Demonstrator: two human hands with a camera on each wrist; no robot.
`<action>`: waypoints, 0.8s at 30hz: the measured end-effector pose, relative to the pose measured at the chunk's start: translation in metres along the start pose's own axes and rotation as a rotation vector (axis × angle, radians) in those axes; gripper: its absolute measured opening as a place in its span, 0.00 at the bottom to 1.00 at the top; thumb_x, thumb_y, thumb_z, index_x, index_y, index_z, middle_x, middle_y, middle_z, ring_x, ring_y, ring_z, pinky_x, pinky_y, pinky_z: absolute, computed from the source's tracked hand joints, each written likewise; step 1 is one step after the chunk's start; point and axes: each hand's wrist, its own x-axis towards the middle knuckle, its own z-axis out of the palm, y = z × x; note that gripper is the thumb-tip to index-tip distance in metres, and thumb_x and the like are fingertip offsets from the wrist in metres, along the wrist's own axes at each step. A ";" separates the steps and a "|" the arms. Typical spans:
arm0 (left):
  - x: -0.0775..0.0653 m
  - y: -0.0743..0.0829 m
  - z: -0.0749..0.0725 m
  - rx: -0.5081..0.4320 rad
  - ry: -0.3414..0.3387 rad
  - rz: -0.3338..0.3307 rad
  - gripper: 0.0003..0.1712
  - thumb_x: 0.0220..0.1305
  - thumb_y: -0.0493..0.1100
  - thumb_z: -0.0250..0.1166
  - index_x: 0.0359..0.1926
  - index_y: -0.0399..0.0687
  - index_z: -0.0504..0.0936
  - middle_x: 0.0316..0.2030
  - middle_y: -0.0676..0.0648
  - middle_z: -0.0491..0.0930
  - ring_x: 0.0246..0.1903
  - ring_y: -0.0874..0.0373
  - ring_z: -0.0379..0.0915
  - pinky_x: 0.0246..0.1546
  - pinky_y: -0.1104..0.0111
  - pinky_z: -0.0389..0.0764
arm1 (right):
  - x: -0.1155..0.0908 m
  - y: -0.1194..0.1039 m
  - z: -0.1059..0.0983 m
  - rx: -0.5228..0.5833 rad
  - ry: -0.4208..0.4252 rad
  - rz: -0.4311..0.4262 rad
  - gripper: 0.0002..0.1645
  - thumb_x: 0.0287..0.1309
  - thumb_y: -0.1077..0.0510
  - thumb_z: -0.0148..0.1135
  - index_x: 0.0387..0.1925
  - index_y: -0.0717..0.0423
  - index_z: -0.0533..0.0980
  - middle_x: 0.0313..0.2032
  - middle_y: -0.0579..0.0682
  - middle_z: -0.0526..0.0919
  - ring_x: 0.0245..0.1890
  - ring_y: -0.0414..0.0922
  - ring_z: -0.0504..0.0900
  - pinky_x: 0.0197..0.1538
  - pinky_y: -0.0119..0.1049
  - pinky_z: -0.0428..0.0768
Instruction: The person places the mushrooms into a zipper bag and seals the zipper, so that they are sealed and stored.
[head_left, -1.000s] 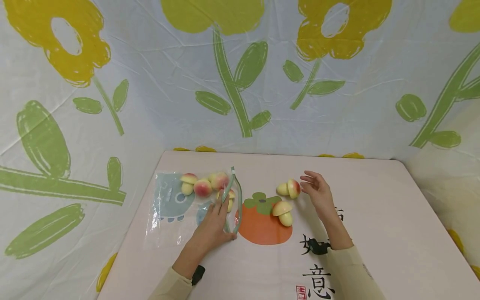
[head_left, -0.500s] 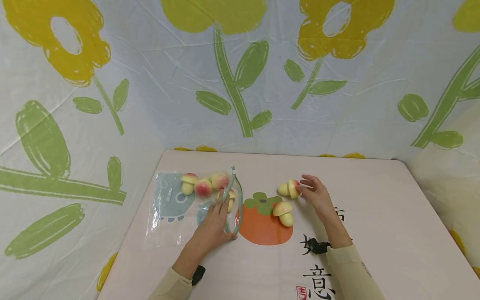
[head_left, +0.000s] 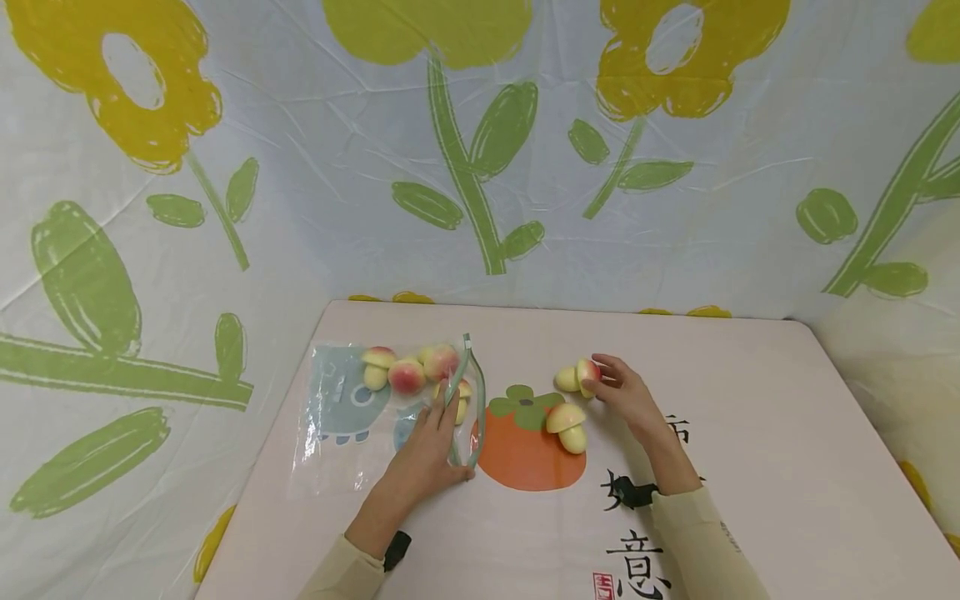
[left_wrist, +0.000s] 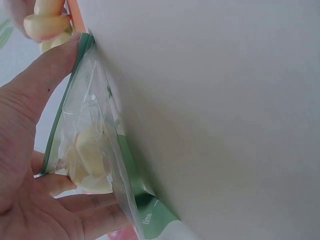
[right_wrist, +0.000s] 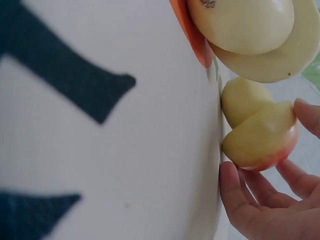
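Note:
My left hand (head_left: 426,454) lies at the mouth of a clear zip bag (head_left: 330,467), its thumb and fingers spread along the green zip edge (left_wrist: 62,107), which stands parted. Inside the bag lie several red-and-yellow toy mushrooms (head_left: 407,377); one pale mushroom (left_wrist: 90,155) sits just within the mouth in the left wrist view. My right hand (head_left: 628,400) has its thumb and fingertips around the red-tinged cap of a toy mushroom (head_left: 586,377), which lies on its side at the table. Nearer me rests another toy mushroom (head_left: 567,427), cap and stem both showing.
The pale table cover (head_left: 750,467) bears a printed orange persimmon (head_left: 525,458) and black written characters (head_left: 637,562). A flower-printed cloth (head_left: 300,167) rises behind the table and at its sides.
My right hand has moved left and slightly down onto the cap of the far mushroom, its fingers closing around it. The left hand and bag have stayed in place.

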 end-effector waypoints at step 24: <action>0.002 0.000 0.001 0.007 0.001 0.001 0.78 0.41 0.52 0.85 0.80 0.43 0.38 0.79 0.38 0.36 0.62 0.22 0.60 0.58 0.45 0.72 | 0.005 0.003 0.004 0.011 0.032 0.032 0.40 0.66 0.56 0.66 0.72 0.64 0.60 0.64 0.69 0.66 0.60 0.61 0.71 0.51 0.37 0.81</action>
